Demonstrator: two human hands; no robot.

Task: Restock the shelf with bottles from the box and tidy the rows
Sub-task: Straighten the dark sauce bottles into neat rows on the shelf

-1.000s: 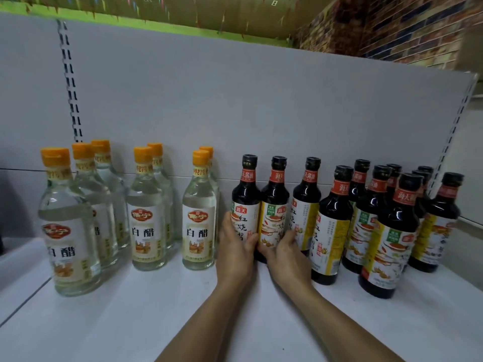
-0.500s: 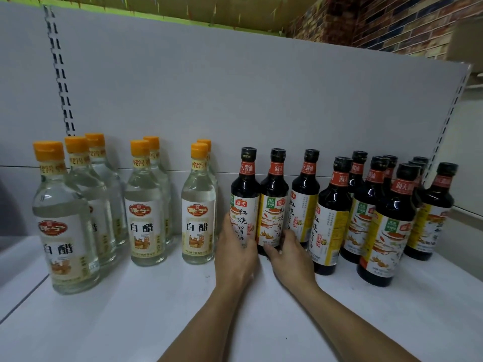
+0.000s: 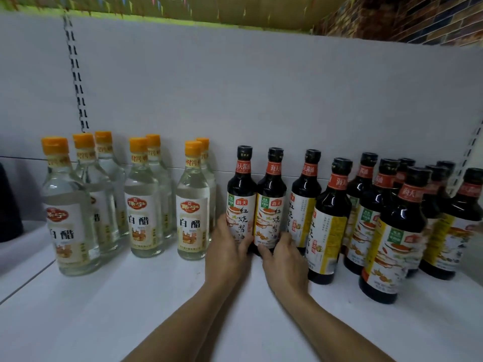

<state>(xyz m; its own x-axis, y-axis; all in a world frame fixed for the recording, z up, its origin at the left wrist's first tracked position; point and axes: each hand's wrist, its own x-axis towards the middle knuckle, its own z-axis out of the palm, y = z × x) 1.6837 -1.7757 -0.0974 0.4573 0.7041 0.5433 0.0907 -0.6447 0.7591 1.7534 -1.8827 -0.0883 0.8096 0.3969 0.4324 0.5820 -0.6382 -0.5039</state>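
My forearms reach in over the white shelf; my left hand is wrapped round the lower body of the first soy sauce bottle, thumb across the front of its label and fingers behind its left side; my right hand grips the second soy sauce bottle low down, thumb at its base and fingers curled round its right side; so both hands are closed, each on its own bottle. The two bottles stand upright, shoulder to shoulder, labels facing me, near the back of the shelf. Just right of them stands the third soy sauce bottle, its label turned sideways; further right the other soy sauce bottles crowd in uneven rows, the front ones nearer me than the pair I hold. Left of my left hand stand the vinegar bottles, clear with orange caps, in short rows running front to back; the nearest one is far left. Behind everything rises the grey back panel, with a slotted upright at its left; above, at the top right, a brick wall shows.
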